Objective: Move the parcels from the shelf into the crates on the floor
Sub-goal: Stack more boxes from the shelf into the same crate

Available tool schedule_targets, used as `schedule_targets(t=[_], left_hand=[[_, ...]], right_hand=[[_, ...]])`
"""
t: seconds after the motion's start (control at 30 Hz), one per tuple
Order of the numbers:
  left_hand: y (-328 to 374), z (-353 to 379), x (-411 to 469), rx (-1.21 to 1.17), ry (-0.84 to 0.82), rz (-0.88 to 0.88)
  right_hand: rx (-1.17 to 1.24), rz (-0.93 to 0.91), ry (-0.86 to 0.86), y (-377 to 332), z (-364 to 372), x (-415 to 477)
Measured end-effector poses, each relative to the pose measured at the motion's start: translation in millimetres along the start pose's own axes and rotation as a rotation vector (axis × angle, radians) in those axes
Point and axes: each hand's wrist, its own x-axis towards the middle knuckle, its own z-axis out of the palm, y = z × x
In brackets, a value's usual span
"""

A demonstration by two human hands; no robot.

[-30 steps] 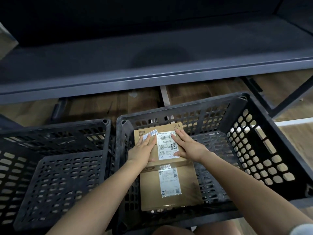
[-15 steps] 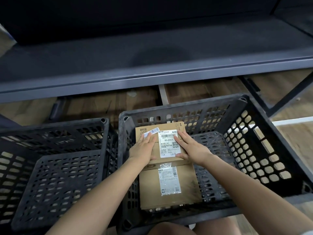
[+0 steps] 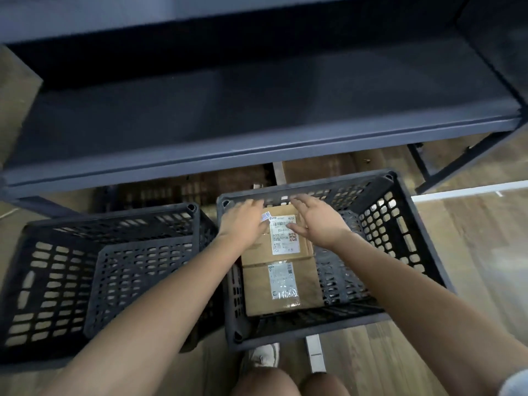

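Two brown cardboard parcels lie in the right black crate (image 3: 405, 238) on the floor. The far parcel (image 3: 285, 235) carries a white label and overlaps the near parcel (image 3: 283, 287). My left hand (image 3: 243, 221) and my right hand (image 3: 317, 218) hover just above the far parcel with fingers spread and relaxed, holding nothing. The fingertips reach over the crate's far rim. The left black crate (image 3: 71, 281) holds no parcel. The dark shelf board (image 3: 257, 110) above the crates is bare in view.
The shelf's front edge (image 3: 257, 150) overhangs the floor just beyond the crates. A shelf leg and brace (image 3: 457, 161) stand at the right. Wooden floor (image 3: 471, 267) with a white line runs to the right. My shoe (image 3: 263, 355) and knees show at the bottom.
Both hands have lifted off the far parcel and moved toward the crate's far rim, fingers spreading. The parcel stays in the crate. The view has pulled up and back.
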Motion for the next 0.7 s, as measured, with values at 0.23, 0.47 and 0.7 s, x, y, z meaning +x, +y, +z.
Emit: schedule_targets(t=[0.23, 0.47, 0.7], left_hand=[[17.3, -150.9, -78.9, -0.043, -0.03, -0.021], [52.9, -353.7, -180.4, -0.043, 0.149, -0.027], [81.2, -538.6, -257.9, -0.072, 0.405, 0.009]], right_hand=[[0.169, 0.019, 0.01, -54.6, -155.3, -79.0], [0.114, -0.032, 0.15, -119.2, -363.9, -175.8], [0.074, -0.074, 0.359, -175.1, -539.4, -252.9]])
